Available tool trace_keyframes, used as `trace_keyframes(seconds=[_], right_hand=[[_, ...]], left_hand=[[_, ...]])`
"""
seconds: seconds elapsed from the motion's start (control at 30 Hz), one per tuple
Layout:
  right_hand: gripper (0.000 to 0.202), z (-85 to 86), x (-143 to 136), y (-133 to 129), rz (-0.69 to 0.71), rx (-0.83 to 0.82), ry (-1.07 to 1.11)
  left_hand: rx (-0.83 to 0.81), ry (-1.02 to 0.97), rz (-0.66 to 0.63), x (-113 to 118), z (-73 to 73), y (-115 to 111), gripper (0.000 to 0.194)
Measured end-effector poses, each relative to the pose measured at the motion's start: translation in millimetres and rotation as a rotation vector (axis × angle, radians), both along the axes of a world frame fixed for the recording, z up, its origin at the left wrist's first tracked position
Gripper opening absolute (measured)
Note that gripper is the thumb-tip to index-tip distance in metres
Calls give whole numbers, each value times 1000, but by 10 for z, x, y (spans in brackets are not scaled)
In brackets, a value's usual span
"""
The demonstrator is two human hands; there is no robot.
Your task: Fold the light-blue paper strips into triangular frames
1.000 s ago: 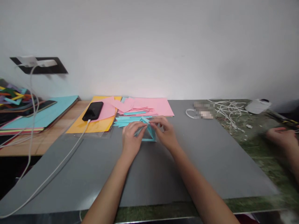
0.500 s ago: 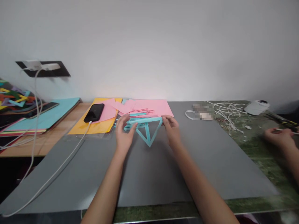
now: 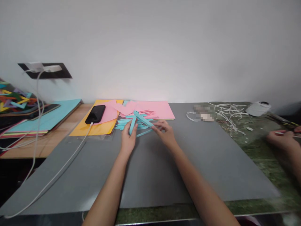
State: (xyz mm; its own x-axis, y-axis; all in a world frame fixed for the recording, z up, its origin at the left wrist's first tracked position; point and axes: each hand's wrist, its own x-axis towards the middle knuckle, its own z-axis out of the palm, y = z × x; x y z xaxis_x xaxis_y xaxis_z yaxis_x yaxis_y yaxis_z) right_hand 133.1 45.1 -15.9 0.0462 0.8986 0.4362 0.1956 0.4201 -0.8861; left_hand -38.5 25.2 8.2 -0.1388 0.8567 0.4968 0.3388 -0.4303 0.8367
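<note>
A folded light-blue paper strip shape point(image 3: 143, 119) is held up between both hands, its bend pointing toward the wall. My left hand point(image 3: 128, 136) pinches one arm of it between thumb and fingers. On the other arm, my right hand point(image 3: 166, 133) has its thumb and fingers closed. A thin blue strip part curves low between the hands. Just behind them lies a pile of light-blue strips point(image 3: 121, 124), partly covered by the held paper and my fingers.
Behind the pile are pink sheets point(image 3: 162, 110). A black phone point(image 3: 95, 114) on a yellow envelope point(image 3: 78, 128) has a white cable crossing the grey mat point(image 3: 150, 182). Tangled white cords point(image 3: 230, 113) lie right, near another person's hands point(image 3: 284, 139). Coloured paper pieces point(image 3: 16, 99) are far left.
The blue paper has turned from a triangle shape pointing down to a bend pointing away. My right hand has moved left, nearer my left hand; both still hold the paper.
</note>
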Motion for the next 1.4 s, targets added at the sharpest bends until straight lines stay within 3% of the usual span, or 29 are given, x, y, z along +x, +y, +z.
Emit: trace_keyframes(seconds=[0.33, 0.43, 0.53, 0.7, 0.87, 1.17, 1.4], right_hand=[[9, -10, -31, -15, -30, 179, -70], [11, 30, -24, -36, -13, 120, -62], [23, 112, -25, -67, 89, 10, -37], [30, 229, 16, -122, 249, -90, 126], [23, 267, 132, -190, 276, -174, 284], [21, 291, 191, -323, 333, -249, 335], [22, 333, 226, -371, 275, -197, 157]], left_hand=[[-27, 126, -64, 66, -39, -41, 25], [-36, 118, -71, 70, -27, -57, 24], [-56, 144, -101, 75, -28, -67, 26], [-107, 150, -252, 136, -30, -90, 26], [-197, 71, -386, 217, 45, -158, 23], [-331, -105, -498, 278, 103, -217, 25], [-551, -362, -490, 312, 104, -207, 26]])
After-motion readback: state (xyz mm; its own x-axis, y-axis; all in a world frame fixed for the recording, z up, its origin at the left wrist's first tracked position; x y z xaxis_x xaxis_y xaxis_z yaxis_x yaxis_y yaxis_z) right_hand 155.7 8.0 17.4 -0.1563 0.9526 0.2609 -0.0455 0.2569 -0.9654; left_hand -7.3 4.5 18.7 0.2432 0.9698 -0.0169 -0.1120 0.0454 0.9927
